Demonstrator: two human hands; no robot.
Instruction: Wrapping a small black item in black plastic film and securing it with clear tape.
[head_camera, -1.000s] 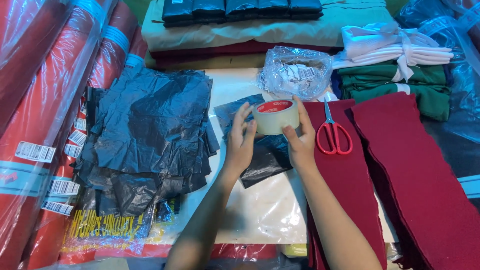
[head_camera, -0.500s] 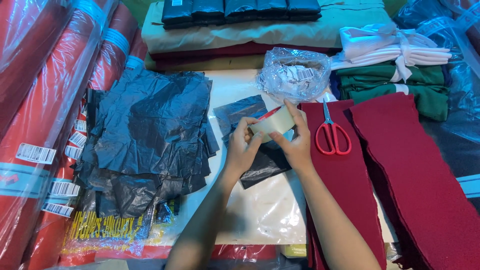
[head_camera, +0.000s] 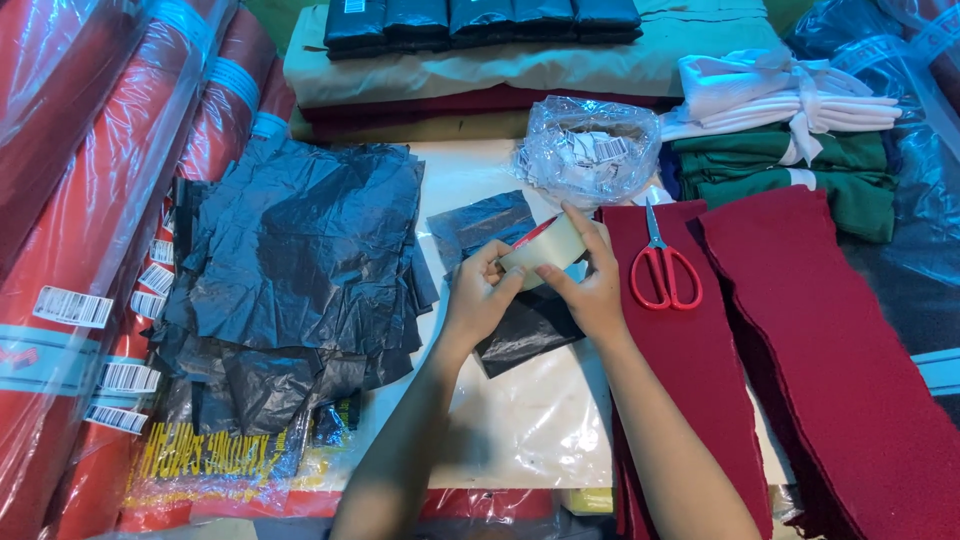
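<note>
**A:** From the head camera, what are you holding?

**B:** You hold a roll of tape (head_camera: 545, 250), a pale, glossy ring with a red core, tipped on edge. Your left hand (head_camera: 478, 298) grips its near side with curled fingers, and your right hand (head_camera: 590, 285) clasps the far side, fingers over the top. Both hands are closed on it.

**A:** Where does the roll sit?

**B:** Take the red-handled scissors (head_camera: 662, 265) as your mark: the roll is just to their left, raised off the surface, above a small dark plastic bag (head_camera: 510, 290) lying flat and crinkled.

**A:** And the rest, by those scissors?

**B:** The scissors lie on a strip of maroon felt-like cloth (head_camera: 690, 370), matte and fuzzy; a second maroon strip (head_camera: 840, 350) lies to their right. Well to their left is a loose stack of dark, wrinkled plastic bags (head_camera: 300, 260), and beyond it shiny red rolls wrapped in clear film (head_camera: 90, 200). Just above and left of the scissors you see a crumpled clear plastic bag (head_camera: 590, 150). Above and right are folded green cloth (head_camera: 790, 170) and tied white cloth (head_camera: 780, 95).
</note>
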